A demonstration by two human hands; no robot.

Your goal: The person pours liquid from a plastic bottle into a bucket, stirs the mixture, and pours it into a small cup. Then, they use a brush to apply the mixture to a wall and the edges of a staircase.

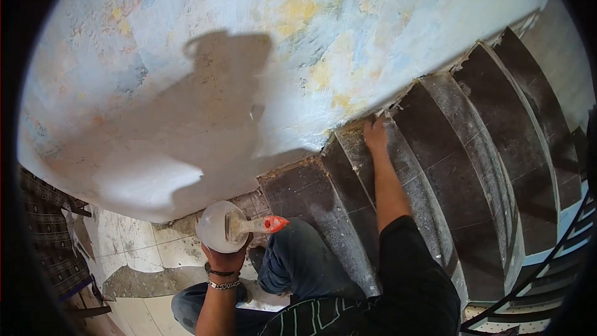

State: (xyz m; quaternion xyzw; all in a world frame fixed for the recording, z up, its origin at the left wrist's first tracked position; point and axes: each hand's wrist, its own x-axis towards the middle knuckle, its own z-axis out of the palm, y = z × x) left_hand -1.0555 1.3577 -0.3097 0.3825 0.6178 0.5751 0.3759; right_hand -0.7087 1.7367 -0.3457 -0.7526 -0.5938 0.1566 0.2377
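Left grip [224,256] cups plaster pan [212,229]; right grip [376,134] meets wall edge [428,76] at stairs [451,171].

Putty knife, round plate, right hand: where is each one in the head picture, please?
Putty knife [275,224], head view, on its orange handle.
Round plate [210,229], head view, on its white face beside the blade.
Right hand [375,134], head view, on the back of the hand.

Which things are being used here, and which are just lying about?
In use: left hand holding a round pan and red-handled putty knife; right hand at the lower edge of the patchy wall, by the dark steps.
Lying about: checked cloth, floor tiles, metal railing.
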